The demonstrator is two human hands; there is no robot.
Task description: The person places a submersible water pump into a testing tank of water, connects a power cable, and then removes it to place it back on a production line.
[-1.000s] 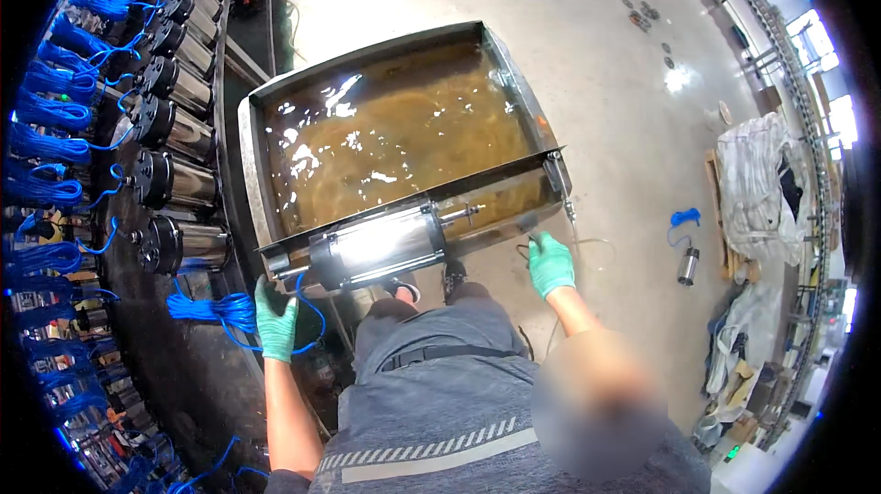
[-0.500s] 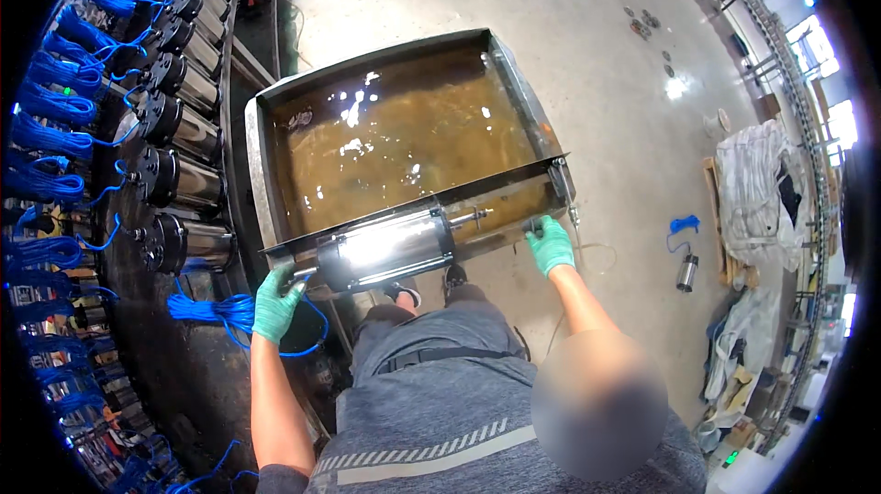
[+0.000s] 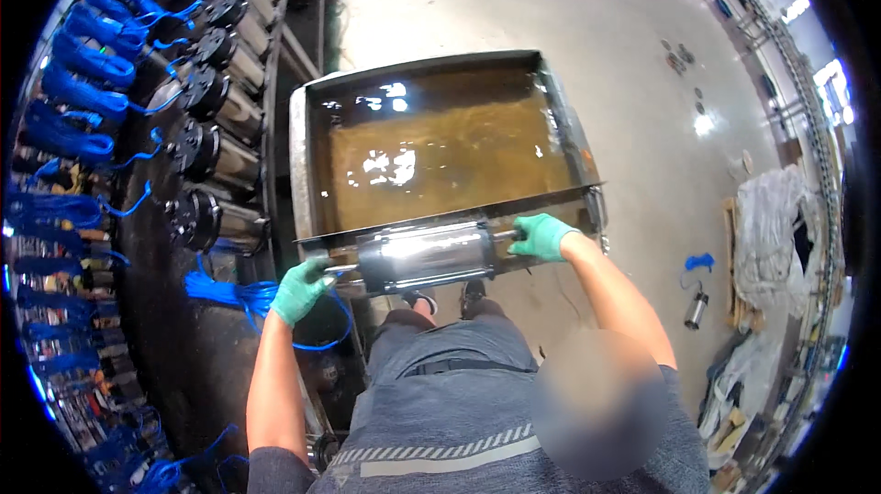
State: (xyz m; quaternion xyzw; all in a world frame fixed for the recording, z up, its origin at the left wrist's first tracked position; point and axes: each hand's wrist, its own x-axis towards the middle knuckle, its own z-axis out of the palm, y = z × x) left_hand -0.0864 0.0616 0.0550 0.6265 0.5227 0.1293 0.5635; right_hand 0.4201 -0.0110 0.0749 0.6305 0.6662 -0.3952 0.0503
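A shiny metal cylinder, which looks like a motor (image 3: 427, 255), lies across the near edge of a tank (image 3: 300, 168) of brown water. Dark rings cap both its ends, and a thin shaft sticks out at the right. My left hand (image 3: 299, 293), in a green glove with dark fingertips, is closed round the rod-like left end. My right hand (image 3: 543, 237), gloved alike, has its fingers closed on the right shaft. A blue cable (image 3: 229, 290) lies coiled beside my left hand, with a loop running under my wrist.
Along the left stands a row of similar motors (image 3: 216, 150) with blue cable bundles (image 3: 87, 90). A small metal cylinder (image 3: 696, 310) with blue cable lies on the floor at right, near a pallet of grey wrapped sheeting (image 3: 775, 242). A conveyor (image 3: 780, 90) runs along the right.
My right hand has moved left from the tank's near right corner onto the motor's shaft. My left hand stays at the left end. The whole view has shifted a little.
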